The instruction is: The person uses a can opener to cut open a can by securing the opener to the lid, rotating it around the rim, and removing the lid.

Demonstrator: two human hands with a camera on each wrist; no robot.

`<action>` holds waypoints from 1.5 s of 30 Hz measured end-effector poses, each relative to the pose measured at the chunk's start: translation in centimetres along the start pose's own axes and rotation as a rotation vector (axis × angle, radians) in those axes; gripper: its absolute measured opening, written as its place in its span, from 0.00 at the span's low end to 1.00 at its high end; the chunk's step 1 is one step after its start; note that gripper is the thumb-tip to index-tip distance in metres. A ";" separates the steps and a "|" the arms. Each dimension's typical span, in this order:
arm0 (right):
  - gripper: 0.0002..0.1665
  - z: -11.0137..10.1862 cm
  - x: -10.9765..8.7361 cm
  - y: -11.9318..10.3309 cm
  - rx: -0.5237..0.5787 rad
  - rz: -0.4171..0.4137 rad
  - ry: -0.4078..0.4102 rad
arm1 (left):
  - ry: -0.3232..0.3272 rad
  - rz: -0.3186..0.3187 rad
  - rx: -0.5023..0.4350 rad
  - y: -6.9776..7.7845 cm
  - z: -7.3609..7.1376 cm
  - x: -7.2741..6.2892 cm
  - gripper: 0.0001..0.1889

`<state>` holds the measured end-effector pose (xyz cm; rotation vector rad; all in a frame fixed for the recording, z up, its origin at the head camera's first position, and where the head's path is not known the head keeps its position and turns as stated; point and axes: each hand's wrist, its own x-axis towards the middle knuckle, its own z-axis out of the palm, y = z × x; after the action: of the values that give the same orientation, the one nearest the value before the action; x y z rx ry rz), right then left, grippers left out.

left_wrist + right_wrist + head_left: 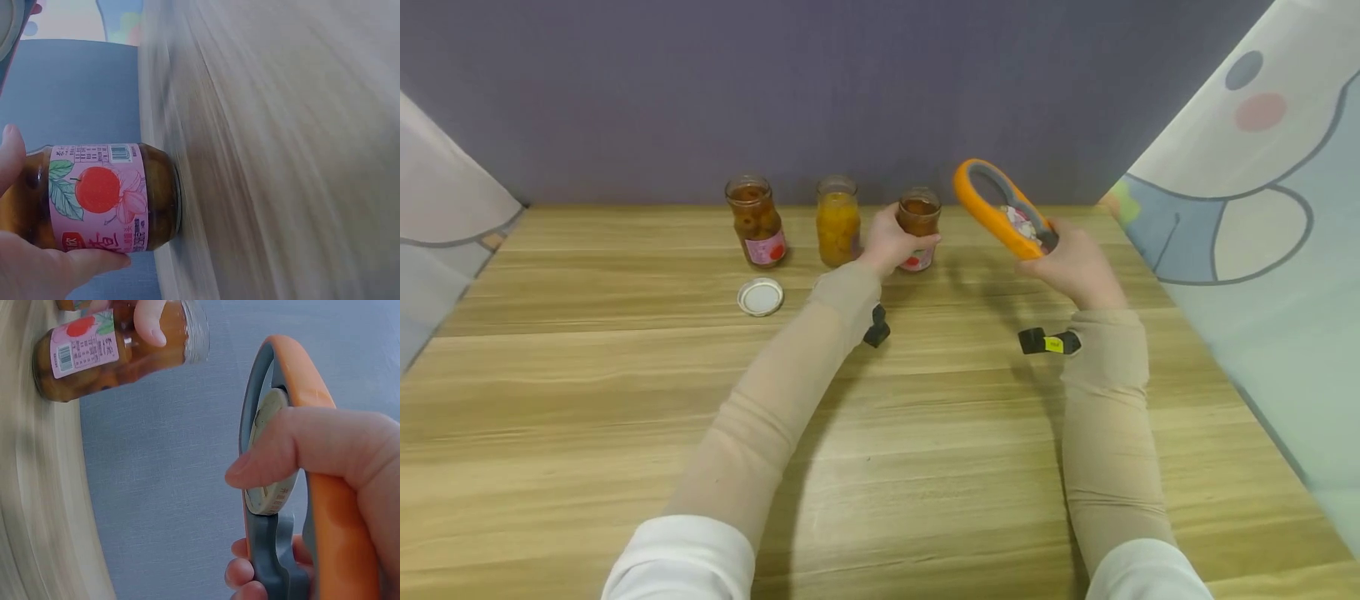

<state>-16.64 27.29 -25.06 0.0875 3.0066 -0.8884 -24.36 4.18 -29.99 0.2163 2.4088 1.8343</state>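
Note:
My left hand (891, 240) grips a glass jar (919, 218) of dark fruit at the back of the table. The jar is open at the top and stands upright. Its pink label (100, 194) with a red fruit faces the left wrist camera. Raised to the right of that jar, my right hand (1078, 267) holds an orange and grey jar opener (988, 212) by its handles. A jar lid (278, 497) sits inside the opener, with the right thumb lying over it in the right wrist view.
Left of the gripped jar stand a lidless jar of yellow fruit (838, 223) and a lidless jar of dark fruit (756, 218). A white lid (760, 297) lies on the wooden table (587, 400) before the latter. A grey panel (850, 83) rises behind.

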 end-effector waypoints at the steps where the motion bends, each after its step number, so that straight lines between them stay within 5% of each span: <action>1: 0.37 0.0 0.0 0.0 -0.001 0.000 0.001 | 0.003 -0.003 0.007 0.0 0.1 0.1 0.28; 22: 0.37 0.8 0.7 0.0 0.011 -0.022 -0.030 | 0.035 0.010 0.087 -0.4 0.3 1.4 0.31; 26: 0.37 0.8 0.7 0.1 0.005 -0.032 -0.028 | -0.013 -0.025 0.115 -0.3 -0.2 1.2 0.44; 31: 0.37 0.4 0.6 0.4 -0.008 -0.026 -0.030 | -0.061 -0.080 0.073 0.6 -0.5 0.1 0.51; 36: 0.36 0.1 0.6 0.8 -0.018 -0.030 -0.024 | -0.091 -0.096 0.005 1.1 -0.9 -1.7 0.44; 45: 0.33 0.3 0.7 1.1 -0.039 -0.035 -0.028 | -0.119 -0.033 -0.027 1.0 -1.9 -4.1 0.27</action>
<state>-17.24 28.07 -25.91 0.0223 3.0068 -0.8254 -20.60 1.91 -28.52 0.2741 2.2932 1.7852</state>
